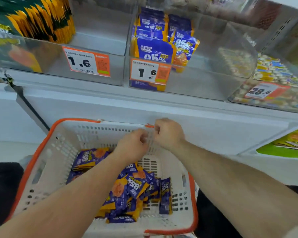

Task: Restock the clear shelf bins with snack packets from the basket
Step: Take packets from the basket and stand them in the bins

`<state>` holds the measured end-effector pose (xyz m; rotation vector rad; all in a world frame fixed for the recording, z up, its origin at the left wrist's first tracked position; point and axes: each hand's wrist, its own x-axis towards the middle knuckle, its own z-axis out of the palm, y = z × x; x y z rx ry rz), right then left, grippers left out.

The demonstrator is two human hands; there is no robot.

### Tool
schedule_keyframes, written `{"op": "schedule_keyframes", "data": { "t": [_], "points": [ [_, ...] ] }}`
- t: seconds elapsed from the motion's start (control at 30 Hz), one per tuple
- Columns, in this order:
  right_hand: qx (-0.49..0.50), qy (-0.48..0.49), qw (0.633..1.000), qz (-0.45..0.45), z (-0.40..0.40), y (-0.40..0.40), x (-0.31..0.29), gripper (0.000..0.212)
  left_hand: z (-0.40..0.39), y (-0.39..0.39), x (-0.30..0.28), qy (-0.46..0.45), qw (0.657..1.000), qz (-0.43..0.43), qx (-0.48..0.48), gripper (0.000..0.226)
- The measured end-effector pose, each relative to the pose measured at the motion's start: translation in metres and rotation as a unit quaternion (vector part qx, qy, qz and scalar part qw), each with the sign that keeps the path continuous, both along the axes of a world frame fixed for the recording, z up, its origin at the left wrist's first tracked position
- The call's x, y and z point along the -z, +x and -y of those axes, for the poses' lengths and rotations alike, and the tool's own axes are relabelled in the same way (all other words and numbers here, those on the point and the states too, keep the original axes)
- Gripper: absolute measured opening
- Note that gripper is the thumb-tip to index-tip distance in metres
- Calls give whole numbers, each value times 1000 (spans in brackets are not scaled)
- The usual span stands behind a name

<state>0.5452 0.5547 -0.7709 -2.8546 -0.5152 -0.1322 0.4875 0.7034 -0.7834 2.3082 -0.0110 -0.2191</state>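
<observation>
Both hands, left hand (132, 143) and right hand (168, 133), hover curled, holding nothing I can see; purple-and-orange foil snack packets (134, 186) look light, slippery, so I'd pinch edges.

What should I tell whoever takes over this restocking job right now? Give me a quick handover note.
Left hand: fingers curled, holds nothing, over the far side of the basket.
Right hand: fingers curled, empty as far as can be seen, at the basket's far rim.
Purple snack packets: a loose pile lies in the basket.
Middle bin: some matching packets stand on its left side; the right side has room.
Done: bin partly stocked.
Left: move the basket's packets into that bin.
</observation>
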Motion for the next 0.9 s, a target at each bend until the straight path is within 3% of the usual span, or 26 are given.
{"op": "schedule_keyframes", "data": {
  "t": [0.1,0.23,0.4,0.47,0.67,0.77,0.9],
  "points": [
    [61,-5,984,-168,1,-15,51,10,-8,-7,21,0,998,-65,9,31],
    [59,-88,911,-398,-7,-31,94,14,-17,-11,43,12,995,-101,8,29],
    [50,-185,842,-504,-14,-44,122,28,-22,-9,62,6,992,-125,-1,27],
    [58,-167,821,-543,-14,-39,118,30,-23,-7,67,5,991,-131,-1,27],
    [210,17,773,-598,-4,-35,123,24,-26,-9,79,6,986,-168,-5,21],
    [260,70,799,-538,2,-31,122,12,-32,-13,83,8,979,-200,-27,18],
    [302,78,817,-484,7,-31,111,22,-34,-21,83,5,964,-263,-30,15]
  ]
}}
